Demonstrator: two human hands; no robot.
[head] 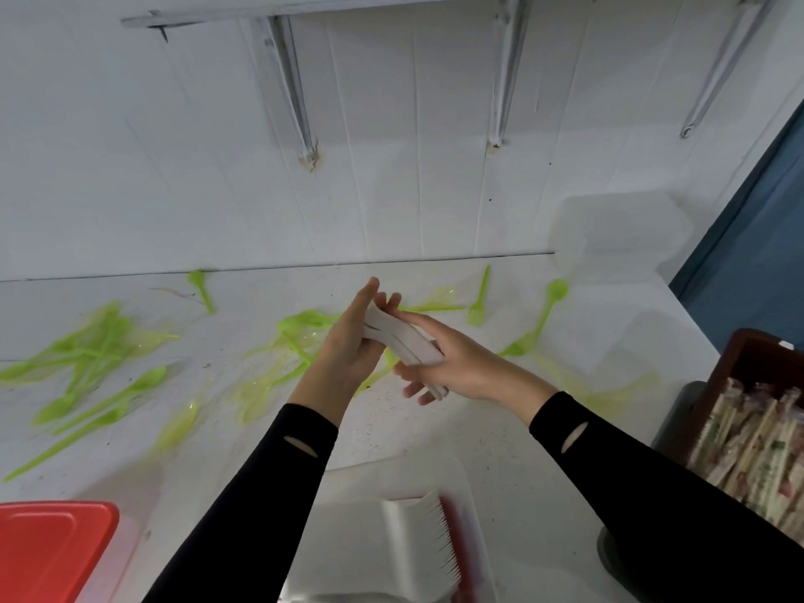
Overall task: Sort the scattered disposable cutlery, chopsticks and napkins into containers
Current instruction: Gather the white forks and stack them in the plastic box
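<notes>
Wall: white tiled wall (391, 189) closes the far side of the counter, with slanted shelf brackets (296, 89) fixed high on it.
Counter: white speckled counter (500, 428) runs from the left frame edge to its own right edge, where a blue panel (757, 237) stands beyond it.
Open room: bare counter lies directly under the forearms, between the tray and the green scatter.
Back right corner: translucent container (622, 237) sits against the wall, blurred.
Right edge: brown box (748, 354) holds paper-wrapped chopsticks (757, 446) packed upright.
Near left corner: red lid (48, 550) is cut off by the frame edge.
Near centre: white tray (361, 485) holds a stack of white forks (417, 546), tines pointing right.
Scatter: green cutlery (100, 359) lies loose across the left and middle of the counter, with a few pieces near the wall and to the right.
Right hand (461, 363): fingers curl round a white cutlery bundle (400, 341), held in the air above the counter's middle.
Left hand (352, 346): fingers are straight and point up, pressed against the bundle's far end.
Sleeves: both are black, with a thumb slit near each cuff.
</notes>
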